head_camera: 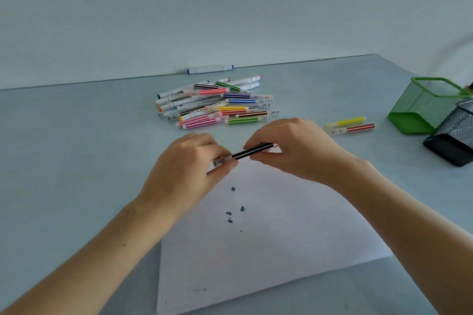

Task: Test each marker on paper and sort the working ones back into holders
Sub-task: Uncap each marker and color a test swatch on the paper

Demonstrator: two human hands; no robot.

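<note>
A black striped marker [249,151] is held level above the far edge of a white sheet of paper [268,243]. My left hand [189,169] pinches its clear cap end. My right hand [289,146] grips the black barrel. The paper carries several small dark teal dots [233,212]. A pile of several coloured markers [217,103] lies on the table beyond my hands. A green mesh holder [427,107] and a black mesh holder [453,135] lie tipped on their sides at the right.
A yellow marker [345,122] and a red striped marker [354,128] lie apart between the pile and the holders. A white marker with blue ends [210,69] rests against the wall at the table's back edge. The grey-blue table [64,148] spreads to the left.
</note>
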